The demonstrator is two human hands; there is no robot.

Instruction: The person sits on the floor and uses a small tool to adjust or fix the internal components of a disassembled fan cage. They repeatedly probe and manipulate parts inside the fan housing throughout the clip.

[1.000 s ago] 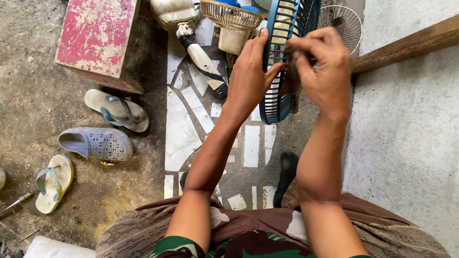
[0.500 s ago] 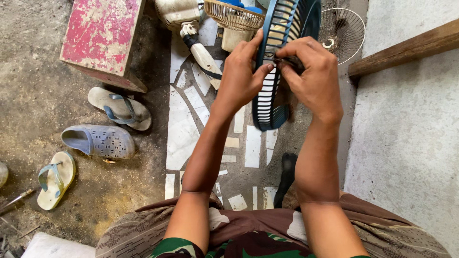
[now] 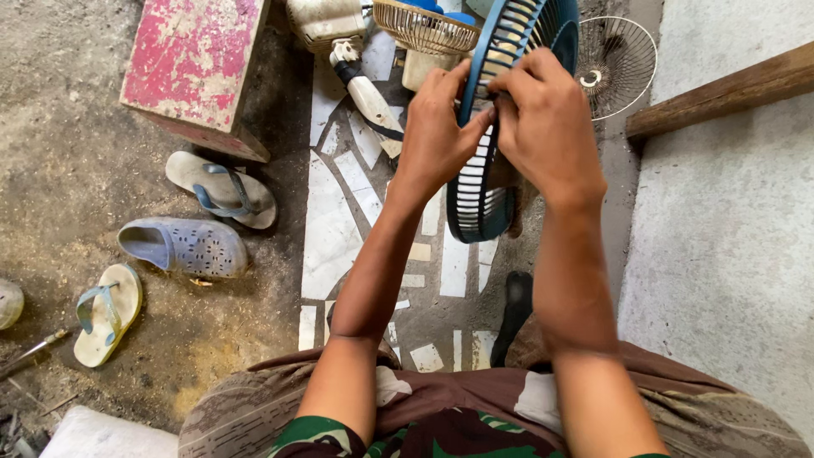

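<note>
A blue plastic fan guard is held edge-on in front of me, its slatted ring running from the top of the view down to mid-frame. My left hand grips its left side, thumb pressed against the rim. My right hand covers the right side, fingers curled over the rim where both hands meet. Whatever small part sits between my fingertips is hidden.
A worn red and white box stands at the upper left. Two flip-flops and a blue clog lie on the dirt. Cream fan parts, a wire guard and a wooden beam lie ahead.
The view has shifted slightly, so the fan guard and both hands sit a little lower and more central. My fingers have worked along the guard's rim while keeping their grip.
</note>
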